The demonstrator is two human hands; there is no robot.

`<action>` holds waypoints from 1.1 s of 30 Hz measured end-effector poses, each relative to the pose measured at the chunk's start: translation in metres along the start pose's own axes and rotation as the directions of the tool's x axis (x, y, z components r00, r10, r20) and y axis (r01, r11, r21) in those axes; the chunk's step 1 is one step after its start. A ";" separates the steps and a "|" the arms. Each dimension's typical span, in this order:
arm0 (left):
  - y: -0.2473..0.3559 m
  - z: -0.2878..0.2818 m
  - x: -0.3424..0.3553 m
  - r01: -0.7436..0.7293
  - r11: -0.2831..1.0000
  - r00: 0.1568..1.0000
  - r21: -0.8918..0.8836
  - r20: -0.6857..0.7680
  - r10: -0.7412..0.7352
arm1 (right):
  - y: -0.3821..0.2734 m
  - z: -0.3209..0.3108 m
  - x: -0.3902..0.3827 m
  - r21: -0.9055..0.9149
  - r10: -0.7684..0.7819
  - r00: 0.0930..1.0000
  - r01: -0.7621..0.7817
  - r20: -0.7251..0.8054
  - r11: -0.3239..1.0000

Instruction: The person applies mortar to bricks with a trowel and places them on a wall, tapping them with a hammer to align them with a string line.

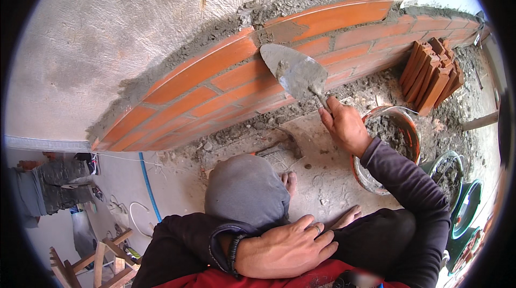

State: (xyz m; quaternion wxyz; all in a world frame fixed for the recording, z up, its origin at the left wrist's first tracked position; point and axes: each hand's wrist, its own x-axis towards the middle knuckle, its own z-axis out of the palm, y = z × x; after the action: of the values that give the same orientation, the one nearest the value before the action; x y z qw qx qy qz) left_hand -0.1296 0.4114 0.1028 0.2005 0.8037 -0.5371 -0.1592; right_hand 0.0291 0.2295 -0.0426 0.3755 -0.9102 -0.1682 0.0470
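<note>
My right hand (346,126) is closed around the handle of a pointed masonry trowel (295,70). The grey, mortar-smeared blade points up and left, with its tip over the orange brick wall (231,78) near a mortar-filled joint (262,36) in the top course. Whether the blade touches the bricks I cannot tell. Across my lap rests my left hand (287,247), its fingers stretched out and nothing in it. To the right of my right hand stands a round bucket (361,172) with grey mortar inside.
A pile of loose bricks (430,81) sits at the right by the wall. Green tubs (466,210) stand at the lower right. A thin string (355,3) runs along the wall's top. A blue hose (149,186) and wooden pieces (102,258) lie at left. Mortar crumbs litter the floor.
</note>
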 end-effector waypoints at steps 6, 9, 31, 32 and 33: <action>0.000 -0.002 0.001 0.003 1.000 1.000 0.011 0.008 -0.003 | 0.006 -0.008 0.000 -0.116 0.001 1.000 -0.003 -0.014 0.993; 0.000 -0.002 0.001 0.007 1.000 1.000 0.004 -0.001 -0.007 | 0.008 -0.035 0.003 -0.265 -0.040 0.998 0.026 -0.046 0.964; -0.005 -0.006 0.015 -0.056 0.998 0.993 -0.038 0.102 0.059 | 0.050 -0.113 -0.010 -0.550 -0.113 0.941 -0.088 -0.320 0.831; -0.005 -0.005 0.015 -0.049 0.998 0.992 -0.040 0.112 0.053 | 0.057 -0.116 -0.009 -0.554 -0.112 0.940 -0.092 -0.322 0.828; -0.005 -0.005 0.016 -0.056 0.998 0.991 -0.038 0.116 0.060 | 0.063 -0.126 -0.010 -0.567 -0.111 0.937 -0.104 -0.331 0.817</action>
State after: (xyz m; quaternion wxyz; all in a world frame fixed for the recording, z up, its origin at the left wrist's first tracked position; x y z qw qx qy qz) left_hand -0.1171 0.3990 0.1043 0.1874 0.7734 -0.5682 -0.2094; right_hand 0.0636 0.1007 0.0031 0.1065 -0.9740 -0.1070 -0.1690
